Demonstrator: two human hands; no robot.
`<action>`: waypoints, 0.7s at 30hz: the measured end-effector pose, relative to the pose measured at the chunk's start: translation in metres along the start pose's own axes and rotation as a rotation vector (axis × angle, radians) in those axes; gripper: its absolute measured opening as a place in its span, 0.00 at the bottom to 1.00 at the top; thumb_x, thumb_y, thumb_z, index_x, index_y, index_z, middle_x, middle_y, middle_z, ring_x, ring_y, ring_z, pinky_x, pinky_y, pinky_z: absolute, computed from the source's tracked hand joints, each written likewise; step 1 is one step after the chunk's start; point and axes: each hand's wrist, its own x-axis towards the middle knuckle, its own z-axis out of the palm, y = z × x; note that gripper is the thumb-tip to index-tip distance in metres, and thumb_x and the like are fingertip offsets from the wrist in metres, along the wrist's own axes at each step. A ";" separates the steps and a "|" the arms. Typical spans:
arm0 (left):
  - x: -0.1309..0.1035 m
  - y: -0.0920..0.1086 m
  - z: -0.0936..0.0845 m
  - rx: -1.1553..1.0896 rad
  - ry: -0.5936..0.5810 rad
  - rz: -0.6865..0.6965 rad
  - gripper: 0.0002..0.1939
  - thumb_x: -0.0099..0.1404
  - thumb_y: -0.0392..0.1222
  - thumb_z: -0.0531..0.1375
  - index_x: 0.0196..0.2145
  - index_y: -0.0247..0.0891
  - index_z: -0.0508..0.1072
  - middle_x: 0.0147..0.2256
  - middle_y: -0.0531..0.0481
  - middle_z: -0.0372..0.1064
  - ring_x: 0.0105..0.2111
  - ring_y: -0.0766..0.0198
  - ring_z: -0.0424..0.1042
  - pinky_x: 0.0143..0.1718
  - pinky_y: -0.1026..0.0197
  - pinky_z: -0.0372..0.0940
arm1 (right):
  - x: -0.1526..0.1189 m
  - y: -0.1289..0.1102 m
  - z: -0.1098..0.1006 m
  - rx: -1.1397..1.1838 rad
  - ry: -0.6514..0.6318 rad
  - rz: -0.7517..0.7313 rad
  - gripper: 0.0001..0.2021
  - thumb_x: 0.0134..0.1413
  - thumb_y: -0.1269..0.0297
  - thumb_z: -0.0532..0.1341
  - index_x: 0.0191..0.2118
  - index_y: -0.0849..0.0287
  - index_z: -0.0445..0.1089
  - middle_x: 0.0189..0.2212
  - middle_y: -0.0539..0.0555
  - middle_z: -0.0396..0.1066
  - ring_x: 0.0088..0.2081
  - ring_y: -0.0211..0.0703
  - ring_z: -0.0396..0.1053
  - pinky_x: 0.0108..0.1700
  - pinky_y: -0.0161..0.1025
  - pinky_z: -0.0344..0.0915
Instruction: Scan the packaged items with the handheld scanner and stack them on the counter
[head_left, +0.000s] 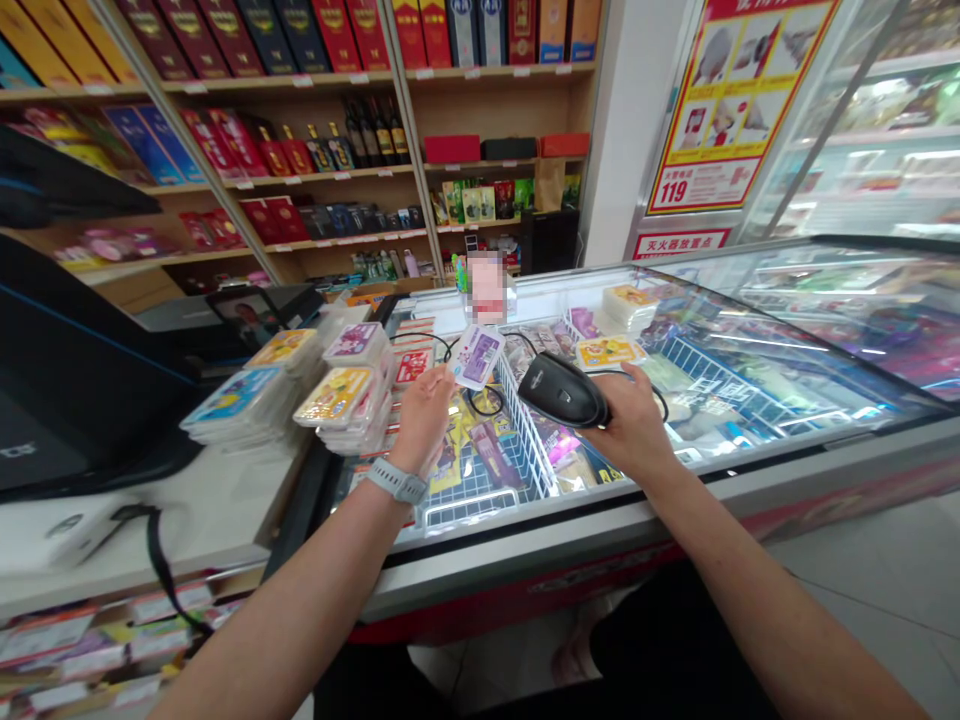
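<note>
My left hand, with a grey watch on its wrist, grips a small white-and-purple package by its left edge. My right hand is wrapped round a black barcode scanner, its head pointing left towards the package. A black cable loops across the freezer lid below the package. Left of my left hand stand stacks of flat clear packs with purple and yellow labels and blue labels. Beyond the scanner lies a yellow-labelled pack on the glass.
Both hands are over a glass-topped chest freezer holding wire baskets and frozen goods. A dark checkout monitor stands at the left on a white counter. Shelves of boxes and bottles line the back. More packs are stacked farther back.
</note>
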 end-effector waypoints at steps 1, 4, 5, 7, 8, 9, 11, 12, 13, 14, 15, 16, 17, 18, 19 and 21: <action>0.000 0.000 0.000 -0.003 -0.002 0.002 0.13 0.59 0.45 0.59 0.39 0.37 0.77 0.39 0.45 0.77 0.42 0.58 0.73 0.44 0.58 0.66 | 0.000 0.000 0.000 0.000 0.000 0.003 0.11 0.52 0.59 0.61 0.40 0.56 0.67 0.35 0.54 0.74 0.39 0.49 0.70 0.60 0.53 0.51; -0.001 0.000 0.000 -0.008 -0.004 0.006 0.13 0.59 0.44 0.59 0.38 0.37 0.77 0.39 0.45 0.77 0.42 0.58 0.73 0.45 0.58 0.66 | 0.000 -0.001 0.000 0.001 -0.004 0.008 0.10 0.52 0.59 0.61 0.40 0.57 0.67 0.35 0.54 0.74 0.39 0.49 0.70 0.59 0.53 0.51; -0.001 0.000 0.000 -0.008 -0.006 0.005 0.13 0.59 0.44 0.59 0.38 0.37 0.77 0.39 0.45 0.77 0.42 0.58 0.73 0.45 0.58 0.66 | 0.001 -0.001 0.000 0.002 -0.006 0.007 0.10 0.52 0.59 0.61 0.39 0.57 0.68 0.35 0.54 0.73 0.39 0.49 0.70 0.59 0.53 0.51; -0.001 0.000 0.000 -0.007 -0.007 0.001 0.13 0.59 0.45 0.59 0.38 0.37 0.77 0.39 0.45 0.77 0.42 0.58 0.73 0.46 0.57 0.66 | 0.001 -0.001 0.000 0.001 -0.010 0.006 0.10 0.53 0.59 0.61 0.39 0.57 0.68 0.34 0.54 0.73 0.39 0.49 0.70 0.59 0.53 0.51; -0.001 0.000 0.000 -0.006 -0.010 -0.001 0.13 0.59 0.46 0.59 0.38 0.37 0.77 0.39 0.45 0.77 0.43 0.58 0.73 0.46 0.57 0.66 | 0.001 -0.001 -0.001 -0.002 -0.013 0.005 0.10 0.53 0.59 0.61 0.39 0.57 0.67 0.34 0.54 0.74 0.39 0.49 0.70 0.59 0.53 0.51; -0.001 0.000 0.000 -0.005 -0.012 -0.003 0.14 0.59 0.46 0.60 0.39 0.37 0.77 0.39 0.45 0.76 0.42 0.58 0.73 0.46 0.57 0.65 | 0.001 -0.001 -0.001 -0.006 -0.017 0.002 0.10 0.53 0.59 0.61 0.39 0.56 0.67 0.35 0.54 0.74 0.39 0.49 0.70 0.59 0.53 0.51; -0.001 0.000 0.000 -0.005 -0.011 -0.003 0.15 0.59 0.47 0.60 0.39 0.37 0.76 0.39 0.45 0.76 0.42 0.58 0.73 0.46 0.57 0.65 | 0.001 -0.001 0.000 -0.011 -0.027 -0.006 0.10 0.53 0.59 0.61 0.40 0.57 0.67 0.35 0.54 0.74 0.39 0.49 0.70 0.59 0.53 0.51; -0.002 0.001 0.000 -0.006 -0.010 -0.004 0.15 0.59 0.47 0.60 0.40 0.37 0.76 0.39 0.45 0.76 0.42 0.58 0.73 0.46 0.57 0.65 | 0.001 -0.001 0.000 -0.013 -0.032 -0.011 0.10 0.53 0.59 0.61 0.40 0.57 0.67 0.36 0.55 0.74 0.39 0.49 0.70 0.59 0.53 0.51; -0.002 0.001 0.000 -0.006 -0.007 -0.006 0.15 0.59 0.47 0.60 0.40 0.37 0.76 0.39 0.45 0.77 0.42 0.58 0.73 0.46 0.57 0.65 | 0.001 -0.001 0.000 -0.015 -0.035 -0.016 0.10 0.53 0.59 0.61 0.40 0.57 0.67 0.36 0.55 0.74 0.39 0.50 0.70 0.59 0.54 0.51; -0.002 0.001 0.000 -0.007 -0.002 -0.007 0.15 0.59 0.47 0.60 0.40 0.37 0.76 0.39 0.44 0.77 0.42 0.58 0.73 0.45 0.57 0.65 | 0.001 -0.001 0.000 -0.016 -0.035 -0.020 0.10 0.53 0.59 0.61 0.40 0.57 0.67 0.36 0.55 0.74 0.40 0.50 0.70 0.59 0.54 0.51; -0.002 0.002 0.000 -0.004 0.002 -0.008 0.15 0.59 0.47 0.60 0.40 0.36 0.76 0.39 0.44 0.77 0.42 0.58 0.73 0.45 0.57 0.65 | 0.001 -0.001 0.000 -0.017 -0.034 -0.022 0.10 0.54 0.59 0.61 0.40 0.57 0.67 0.36 0.55 0.74 0.40 0.50 0.70 0.59 0.54 0.52; -0.001 0.001 0.000 0.003 0.003 -0.009 0.15 0.59 0.47 0.59 0.40 0.36 0.76 0.40 0.44 0.77 0.42 0.58 0.73 0.45 0.57 0.65 | 0.001 -0.001 0.000 -0.018 -0.030 -0.022 0.10 0.54 0.59 0.61 0.40 0.57 0.67 0.36 0.55 0.74 0.40 0.50 0.70 0.59 0.54 0.52; -0.001 0.001 0.000 0.014 0.000 -0.010 0.15 0.60 0.47 0.59 0.41 0.36 0.76 0.40 0.44 0.77 0.42 0.57 0.74 0.45 0.57 0.65 | 0.001 -0.001 0.000 -0.017 -0.024 -0.022 0.10 0.54 0.59 0.61 0.40 0.57 0.67 0.36 0.55 0.74 0.40 0.50 0.70 0.59 0.54 0.52; 0.000 0.000 -0.001 0.027 -0.007 -0.013 0.16 0.60 0.48 0.59 0.41 0.37 0.76 0.40 0.44 0.77 0.41 0.57 0.74 0.45 0.57 0.66 | 0.001 -0.001 0.000 -0.015 -0.018 -0.021 0.10 0.53 0.59 0.61 0.40 0.57 0.67 0.36 0.55 0.74 0.40 0.50 0.70 0.59 0.54 0.52; 0.001 -0.002 -0.002 0.041 -0.017 -0.015 0.16 0.61 0.49 0.58 0.42 0.37 0.76 0.39 0.44 0.77 0.41 0.57 0.74 0.44 0.56 0.66 | 0.000 0.000 0.001 -0.013 -0.012 -0.020 0.10 0.53 0.60 0.61 0.41 0.57 0.67 0.36 0.55 0.74 0.40 0.49 0.71 0.59 0.53 0.52; 0.005 -0.005 -0.006 0.085 -0.022 0.011 0.18 0.62 0.50 0.57 0.43 0.37 0.75 0.40 0.44 0.77 0.39 0.57 0.75 0.44 0.55 0.67 | 0.000 0.001 0.001 -0.014 -0.007 -0.022 0.11 0.53 0.60 0.61 0.41 0.57 0.67 0.36 0.55 0.74 0.40 0.49 0.71 0.59 0.53 0.52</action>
